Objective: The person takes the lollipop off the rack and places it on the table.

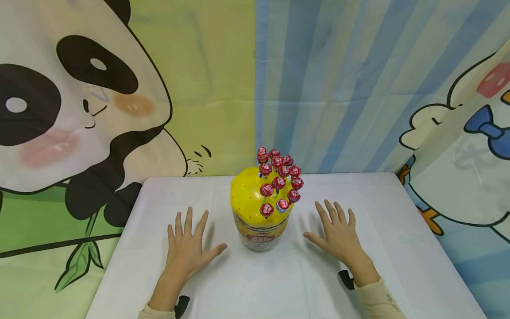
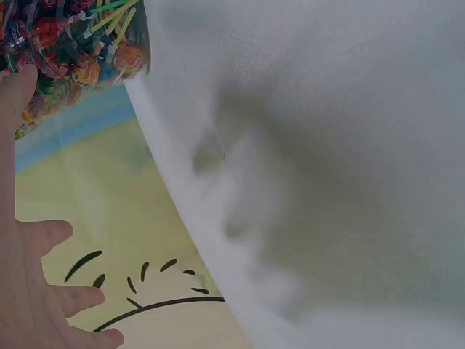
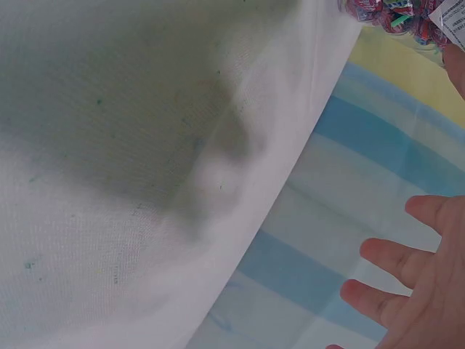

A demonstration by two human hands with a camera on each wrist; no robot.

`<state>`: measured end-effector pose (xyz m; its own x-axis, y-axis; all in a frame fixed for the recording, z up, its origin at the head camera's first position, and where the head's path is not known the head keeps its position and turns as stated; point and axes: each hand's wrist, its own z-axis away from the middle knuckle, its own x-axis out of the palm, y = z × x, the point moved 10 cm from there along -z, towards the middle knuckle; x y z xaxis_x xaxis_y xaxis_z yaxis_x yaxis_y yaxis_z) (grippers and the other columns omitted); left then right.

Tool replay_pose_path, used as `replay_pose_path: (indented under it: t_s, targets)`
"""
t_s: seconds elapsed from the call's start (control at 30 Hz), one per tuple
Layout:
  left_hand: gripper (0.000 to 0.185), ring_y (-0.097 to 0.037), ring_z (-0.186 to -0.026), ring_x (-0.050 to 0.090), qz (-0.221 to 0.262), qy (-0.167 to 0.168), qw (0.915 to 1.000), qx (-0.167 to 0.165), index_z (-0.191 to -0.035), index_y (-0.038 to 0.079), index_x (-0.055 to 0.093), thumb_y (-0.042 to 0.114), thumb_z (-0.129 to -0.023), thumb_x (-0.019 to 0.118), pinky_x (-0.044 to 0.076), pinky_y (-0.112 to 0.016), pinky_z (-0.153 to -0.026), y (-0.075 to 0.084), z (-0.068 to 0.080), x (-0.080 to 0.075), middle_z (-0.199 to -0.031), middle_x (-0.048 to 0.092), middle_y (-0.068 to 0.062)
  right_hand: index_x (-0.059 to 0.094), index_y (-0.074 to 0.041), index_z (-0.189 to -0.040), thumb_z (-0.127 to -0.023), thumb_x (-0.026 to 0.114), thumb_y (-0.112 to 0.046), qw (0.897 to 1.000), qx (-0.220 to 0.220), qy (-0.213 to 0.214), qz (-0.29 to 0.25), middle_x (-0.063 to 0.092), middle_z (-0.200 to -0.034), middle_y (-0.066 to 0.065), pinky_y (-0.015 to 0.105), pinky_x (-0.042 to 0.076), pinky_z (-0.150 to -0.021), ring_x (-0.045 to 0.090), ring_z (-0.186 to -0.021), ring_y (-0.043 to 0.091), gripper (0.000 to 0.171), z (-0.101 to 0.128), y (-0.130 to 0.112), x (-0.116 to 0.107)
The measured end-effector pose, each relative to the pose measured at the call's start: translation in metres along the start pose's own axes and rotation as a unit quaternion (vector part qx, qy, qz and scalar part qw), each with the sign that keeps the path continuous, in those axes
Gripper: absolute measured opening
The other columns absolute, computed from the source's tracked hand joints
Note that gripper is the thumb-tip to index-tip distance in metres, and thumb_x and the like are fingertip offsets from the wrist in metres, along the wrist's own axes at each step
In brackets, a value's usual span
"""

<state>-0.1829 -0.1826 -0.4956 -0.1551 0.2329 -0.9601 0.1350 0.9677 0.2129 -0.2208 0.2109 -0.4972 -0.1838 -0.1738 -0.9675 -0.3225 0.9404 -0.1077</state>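
A clear tub (image 1: 260, 239) of wrapped lollipops stands upright on the table, topped by a yellow lid (image 1: 249, 195) dotted with small holes. Several red-wrapped lollipops (image 1: 267, 190) stick up from the lid, mostly on its right half. My left hand (image 1: 187, 250) hovers left of the tub with fingers spread, its thumb pointing toward it. On the other side my right hand (image 1: 338, 235) is spread too, apart from the tub. Neither holds anything. In the left wrist view, lollipops with green and yellow sticks show through the tub wall (image 2: 80, 54); a printed label (image 3: 452, 20) appears in the right wrist view.
The table (image 1: 255, 283) has a white cover, its back edge just behind the tub. A cloth backdrop (image 1: 207, 88) with a cartoon panda and a white bird hangs behind and at the sides. Black straps (image 1: 182, 305) sit at the wrists, near beige sleeves (image 1: 378, 299).
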Motion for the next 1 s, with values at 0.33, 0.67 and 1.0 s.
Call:
replay_pose_path:
  t_s: [0.33, 0.67, 1.0]
  targets:
    - [0.11, -0.051, -0.146, 0.007, 0.016, 0.015, 0.9998, 0.002, -0.158, 0.022, 0.031, 0.089, -0.073, 0.053, 0.012, -0.075, -0.108, 0.001, 0.0, -0.006, -0.161, 0.016, -0.025, 0.032, -0.015, -0.157, -0.083, 0.064, -0.07, 1.0, -0.006, 0.02, -0.01, 0.037, -0.152, 0.021, 0.073, 0.015, -0.106, 0.028, -0.139, 0.045, 0.098, 0.0, -0.003, -0.005]
    - [0.108, -0.04, -0.145, 0.021, 0.128, 0.062, 0.989, 0.04, -0.16, 0.022, 0.026, 0.075, -0.076, 0.068, 0.028, -0.067, -0.108, 0.025, -0.007, -0.042, -0.161, 0.025, -0.014, 0.036, -0.007, -0.153, -0.088, 0.07, -0.05, 0.992, -0.043, 0.097, -0.07, 0.042, -0.146, 0.023, 0.07, 0.022, -0.106, 0.033, -0.136, 0.046, 0.085, -0.005, -0.023, -0.049]
    - [0.109, -0.031, -0.148, 0.018, 0.223, 0.072, 0.9682, 0.087, -0.161, 0.027, 0.018, 0.065, -0.077, 0.076, 0.031, -0.07, -0.104, 0.065, -0.02, -0.085, -0.165, 0.018, -0.002, 0.038, -0.006, -0.152, -0.089, 0.074, -0.03, 0.971, -0.077, 0.134, -0.181, 0.049, -0.142, 0.019, 0.066, 0.03, -0.105, 0.042, -0.132, 0.041, 0.076, -0.017, -0.05, -0.094]
